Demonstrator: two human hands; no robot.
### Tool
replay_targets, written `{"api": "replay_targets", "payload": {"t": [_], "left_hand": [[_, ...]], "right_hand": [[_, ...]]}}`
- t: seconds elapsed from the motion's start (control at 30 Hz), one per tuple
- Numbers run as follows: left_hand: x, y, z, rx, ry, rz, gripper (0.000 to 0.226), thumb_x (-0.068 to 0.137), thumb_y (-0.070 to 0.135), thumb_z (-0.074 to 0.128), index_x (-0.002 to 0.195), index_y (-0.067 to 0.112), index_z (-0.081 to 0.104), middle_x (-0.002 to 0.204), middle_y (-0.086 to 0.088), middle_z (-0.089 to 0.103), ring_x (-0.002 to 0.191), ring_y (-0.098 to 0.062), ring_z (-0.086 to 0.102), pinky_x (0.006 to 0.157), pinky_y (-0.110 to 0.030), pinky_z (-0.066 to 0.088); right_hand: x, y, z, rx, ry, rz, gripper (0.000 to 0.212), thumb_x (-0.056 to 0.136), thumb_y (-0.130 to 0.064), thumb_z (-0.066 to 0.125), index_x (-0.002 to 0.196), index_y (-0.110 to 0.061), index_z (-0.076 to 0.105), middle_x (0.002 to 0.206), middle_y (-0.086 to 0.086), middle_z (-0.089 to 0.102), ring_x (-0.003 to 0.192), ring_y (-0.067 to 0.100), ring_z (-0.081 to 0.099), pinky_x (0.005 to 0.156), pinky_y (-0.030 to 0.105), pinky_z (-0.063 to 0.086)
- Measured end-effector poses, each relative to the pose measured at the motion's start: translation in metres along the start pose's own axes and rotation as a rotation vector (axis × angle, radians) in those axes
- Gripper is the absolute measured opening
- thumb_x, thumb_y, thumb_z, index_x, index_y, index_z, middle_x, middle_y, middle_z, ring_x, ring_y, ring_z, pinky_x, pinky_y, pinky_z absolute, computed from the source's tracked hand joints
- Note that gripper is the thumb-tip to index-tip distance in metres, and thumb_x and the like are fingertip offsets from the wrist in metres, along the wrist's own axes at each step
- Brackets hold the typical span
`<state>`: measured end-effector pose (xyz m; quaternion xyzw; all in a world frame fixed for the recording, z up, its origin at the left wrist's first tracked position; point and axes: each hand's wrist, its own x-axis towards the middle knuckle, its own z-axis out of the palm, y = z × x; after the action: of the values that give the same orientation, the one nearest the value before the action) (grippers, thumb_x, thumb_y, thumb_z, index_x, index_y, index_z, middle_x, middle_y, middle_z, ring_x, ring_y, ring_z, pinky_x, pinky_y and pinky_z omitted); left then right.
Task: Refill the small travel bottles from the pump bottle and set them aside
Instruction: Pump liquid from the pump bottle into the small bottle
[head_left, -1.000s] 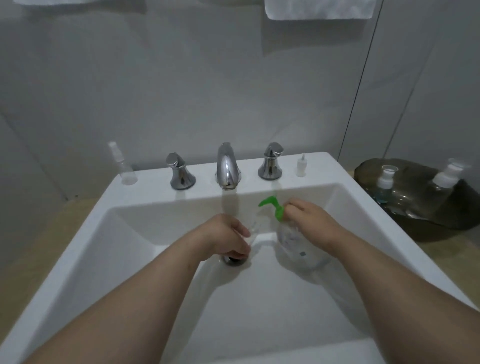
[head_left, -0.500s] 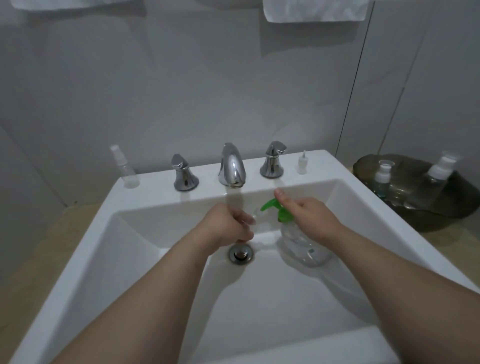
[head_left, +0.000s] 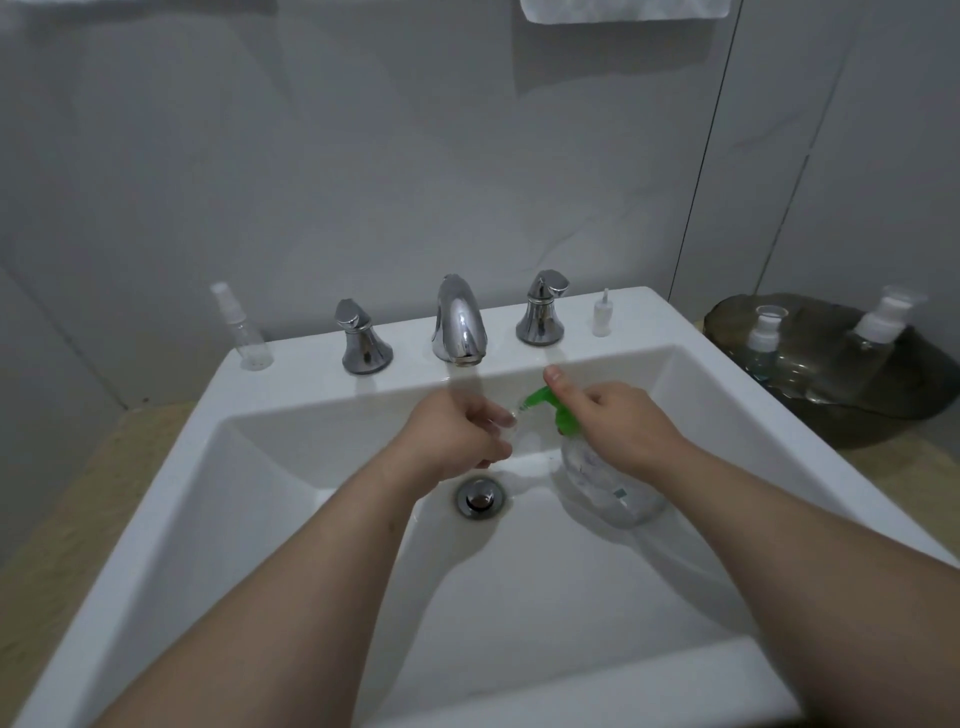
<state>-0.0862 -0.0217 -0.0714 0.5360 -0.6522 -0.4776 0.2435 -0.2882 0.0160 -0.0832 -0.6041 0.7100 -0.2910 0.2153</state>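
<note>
My left hand (head_left: 457, 439) curls round the small travel bottle (head_left: 512, 417), holding it over the far part of the sink (head_left: 571, 597), just beyond the drain (head_left: 480, 499), with its open mouth right at the tip of the green pump head (head_left: 545, 402). My right hand (head_left: 623, 423) grips the pump bottle (head_left: 608, 483) at its neck. That bottle rests in the basin to the right of the drain. My forefinger (head_left: 555, 375) stretches out just above the pump head, not plainly pressing it. To do this well, I want the mouth directly under the spout and the little bottle upright. I should press slowly and fully, in separate strokes, watching the level. I cannot tell how full the little bottle is, as clear liquid in clear plastic reads poorly.
</note>
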Motion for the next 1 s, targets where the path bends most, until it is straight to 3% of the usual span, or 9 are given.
{"api": "replay_targets", "payload": {"t": [0.1,0.23,0.33,0.43,0.5,0.6,0.77,1.0], "left_hand": [[-0.003,0.001,0.002,0.023,0.001,0.032,0.025,0.082,-0.008,0.075,0.097,0.011,0.075,0.081,-0.004,0.060,0.067,-0.021,0.063,0.081,-0.038,0.064],[-0.004,-0.004,0.005,0.191,-0.008,0.068,0.028,0.079,-0.001,0.077,0.099,0.018,0.078,0.093,-0.002,0.065,0.066,-0.011,0.062,0.064,-0.021,0.056],[-0.004,-0.008,0.012,0.223,-0.039,0.060,0.026,0.077,0.000,0.079,0.089,0.023,0.075,0.091,-0.001,0.066,0.069,-0.010,0.061,0.066,-0.025,0.057],[-0.002,-0.009,0.017,0.291,-0.079,0.053,0.027,0.078,0.002,0.081,0.077,0.025,0.067,0.084,0.002,0.065,0.054,-0.002,0.058,0.054,-0.015,0.051],[0.001,-0.011,0.018,0.367,-0.082,0.047,0.025,0.079,0.007,0.083,0.078,0.025,0.066,0.081,0.006,0.065,0.058,-0.001,0.059,0.051,-0.009,0.045],[0.004,-0.013,0.018,0.378,-0.077,0.030,0.021,0.078,0.009,0.084,0.081,0.024,0.069,0.078,0.007,0.067,0.059,-0.002,0.061,0.054,-0.010,0.045],[0.004,-0.017,0.016,0.316,-0.097,0.014,0.027,0.078,0.004,0.084,0.071,0.024,0.068,0.070,0.005,0.067,0.049,-0.001,0.060,0.051,-0.010,0.045],[0.001,-0.021,0.014,0.239,-0.150,0.013,0.026,0.080,-0.003,0.081,0.071,0.018,0.068,0.055,0.008,0.064,0.047,-0.007,0.063,0.050,-0.012,0.046]], "right_hand": [[0.000,0.001,-0.006,-0.053,-0.025,0.041,0.090,0.085,-0.092,0.020,0.057,-0.013,0.054,0.074,0.009,0.068,0.078,0.028,0.064,0.083,0.042,0.052],[0.002,0.002,-0.015,-0.111,-0.171,0.124,0.105,0.069,-0.103,0.017,0.079,-0.016,0.074,0.086,0.002,0.072,0.088,0.025,0.067,0.095,0.043,0.052],[0.000,0.000,-0.017,-0.141,-0.190,0.148,0.089,0.081,-0.095,0.029,0.081,-0.018,0.074,0.084,-0.002,0.071,0.088,0.022,0.066,0.097,0.042,0.052],[-0.001,-0.006,-0.014,-0.183,-0.209,0.162,0.082,0.084,-0.092,0.032,0.082,-0.021,0.074,0.084,-0.005,0.068,0.090,0.021,0.065,0.098,0.041,0.050],[-0.003,-0.011,-0.012,-0.241,-0.227,0.175,0.076,0.088,-0.087,0.030,0.084,-0.022,0.070,0.087,-0.004,0.066,0.093,0.022,0.063,0.098,0.042,0.049],[-0.004,-0.014,-0.008,-0.327,-0.193,0.163,0.076,0.089,-0.085,0.025,0.091,-0.021,0.066,0.100,0.001,0.066,0.096,0.026,0.061,0.089,0.040,0.048],[-0.004,-0.014,-0.001,-0.378,-0.095,0.172,0.074,0.086,-0.082,0.028,0.084,-0.020,0.069,0.090,0.001,0.067,0.082,0.023,0.062,0.070,0.034,0.043],[-0.008,-0.022,-0.003,-0.367,-0.097,0.201,0.062,0.088,-0.069,0.037,0.079,-0.015,0.067,0.083,0.003,0.066,0.074,0.022,0.062,0.068,0.032,0.044]]}}
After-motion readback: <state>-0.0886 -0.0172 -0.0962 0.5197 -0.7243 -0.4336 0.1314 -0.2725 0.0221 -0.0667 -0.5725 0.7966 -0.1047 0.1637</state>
